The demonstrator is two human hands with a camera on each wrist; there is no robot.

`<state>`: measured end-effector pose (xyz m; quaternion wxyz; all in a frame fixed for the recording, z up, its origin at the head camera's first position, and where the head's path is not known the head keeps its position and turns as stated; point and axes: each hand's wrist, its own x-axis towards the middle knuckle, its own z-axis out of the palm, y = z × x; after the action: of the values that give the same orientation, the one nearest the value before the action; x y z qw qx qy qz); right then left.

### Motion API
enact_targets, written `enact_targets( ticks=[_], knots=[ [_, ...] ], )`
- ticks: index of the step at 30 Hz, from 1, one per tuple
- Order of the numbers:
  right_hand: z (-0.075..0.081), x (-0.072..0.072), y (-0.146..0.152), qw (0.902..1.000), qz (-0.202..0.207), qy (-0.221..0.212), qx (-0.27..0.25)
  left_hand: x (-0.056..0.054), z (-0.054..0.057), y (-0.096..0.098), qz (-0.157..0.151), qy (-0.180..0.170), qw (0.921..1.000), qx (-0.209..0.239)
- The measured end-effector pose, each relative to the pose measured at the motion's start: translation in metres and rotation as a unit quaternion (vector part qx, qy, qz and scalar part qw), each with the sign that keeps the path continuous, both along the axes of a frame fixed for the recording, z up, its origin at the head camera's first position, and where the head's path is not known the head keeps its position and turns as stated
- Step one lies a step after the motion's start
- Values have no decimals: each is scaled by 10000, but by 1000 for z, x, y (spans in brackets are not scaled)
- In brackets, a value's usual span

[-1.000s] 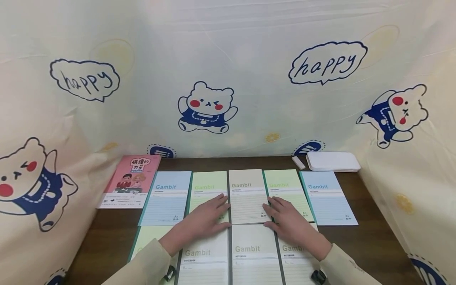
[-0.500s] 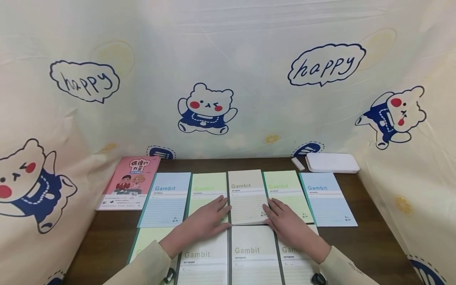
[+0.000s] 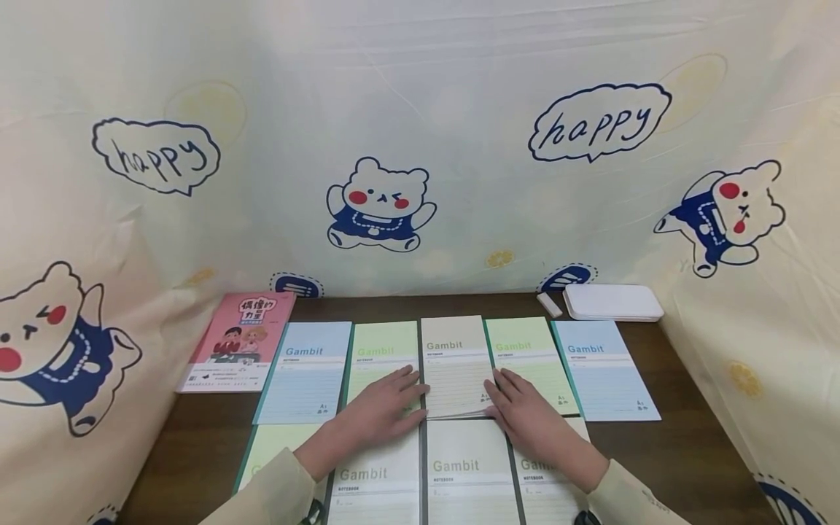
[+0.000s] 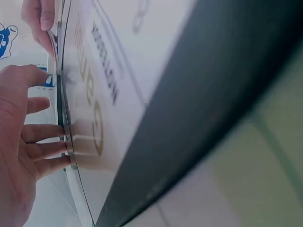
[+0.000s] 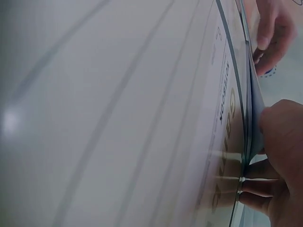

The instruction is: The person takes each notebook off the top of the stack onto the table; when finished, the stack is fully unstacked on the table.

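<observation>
A beige Gambit notebook (image 3: 454, 372) lies in the middle of the back row, between the two hands. My left hand (image 3: 387, 399) rests across the green notebook (image 3: 383, 335) beside it, fingertips at the beige one's left edge. In the left wrist view this hand's fingers (image 4: 42, 134) are straight and spread, tips touching the notebooks. My right hand (image 3: 530, 412) is at the beige notebook's right edge, over part of another green notebook (image 3: 525, 343). In the right wrist view its thumb (image 5: 272, 123) touches a slightly raised notebook corner, while the straight fingers (image 5: 260, 184) touch down below.
Two blue notebooks, left (image 3: 305, 386) and right (image 3: 607, 375), end the back row. Several more notebooks (image 3: 459, 481) form a front row. A pink book (image 3: 243, 343), an eraser (image 3: 549, 305) and a white case (image 3: 613, 302) sit at the back of the brown table (image 3: 682, 437).
Both hands stay almost in place. The beige notebook's near edge now shows layered pages, slightly raised at the right thumb. The head view has tilted up a little.
</observation>
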<state>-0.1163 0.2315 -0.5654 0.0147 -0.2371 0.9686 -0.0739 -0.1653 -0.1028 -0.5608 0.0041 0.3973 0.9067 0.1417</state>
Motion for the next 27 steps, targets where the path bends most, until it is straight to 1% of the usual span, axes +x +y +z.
enact_targets(
  ticks=[5,8,12,17,20,27],
  knots=[
    [0,0,-1,9999,7,151,-36,3,2,2,162,-193,9997,66],
    [1,0,-2,9999,-12,146,-89,3,3,2,170,-220,9994,182],
    [2,1,-2,9999,-69,36,-141,1,1,0,20,-51,9997,230],
    [3,1,-2,9988,-195,-195,-415,0,-2,-3,-249,150,9991,305],
    [3,2,-3,9978,-289,-223,-549,1,-2,-4,-284,217,9990,278],
    [2,-1,-9,9963,-426,251,-708,1,0,-2,-226,362,9984,377]
  ],
)
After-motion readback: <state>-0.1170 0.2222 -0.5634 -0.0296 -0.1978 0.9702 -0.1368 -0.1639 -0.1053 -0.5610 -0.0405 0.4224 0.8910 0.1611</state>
